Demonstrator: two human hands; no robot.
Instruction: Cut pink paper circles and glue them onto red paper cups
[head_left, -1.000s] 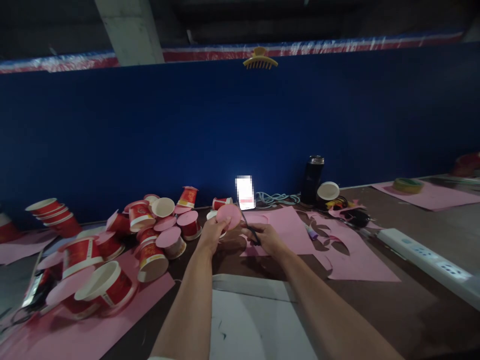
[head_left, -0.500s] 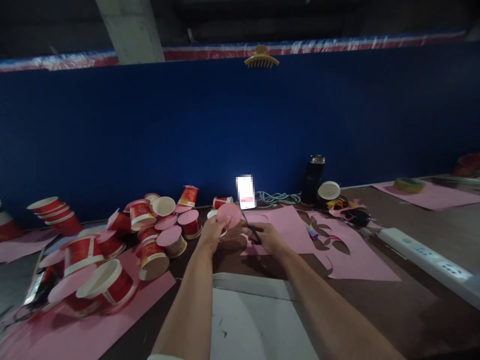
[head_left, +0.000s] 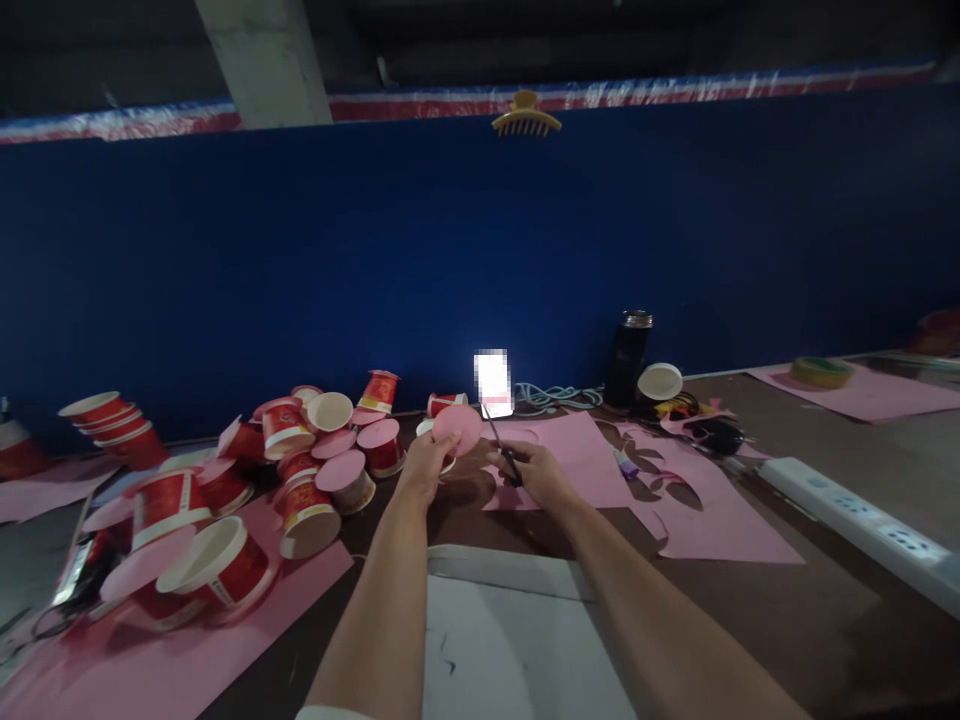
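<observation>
My left hand (head_left: 424, 470) pinches a round pink paper disc (head_left: 462, 427) in front of me, thumb on its face. Just behind and below the disc, the white rim of a paper cup (head_left: 424, 428) shows in part. In my right hand (head_left: 541, 476) is a pair of dark scissors (head_left: 510, 464), fingers round the handles and blades pointing up beside the disc's right edge. Whether the blades touch the paper I cannot tell. Under the right hand lies a pink paper sheet (head_left: 577, 450).
Red paper cups (head_left: 311, 525), several topped with pink paper, crowd the left. A lit phone (head_left: 493, 385) leans at the back. Rightward are a black thermos (head_left: 628, 360), cut pink scraps (head_left: 739, 525), a power strip (head_left: 855, 520) and a tape roll (head_left: 821, 373). A blue partition (head_left: 375, 240) stands behind.
The scissors have tilted slightly more upright in my right hand. My left hand keeps the disc in nearly the same place, and the whole view has shifted a little.
</observation>
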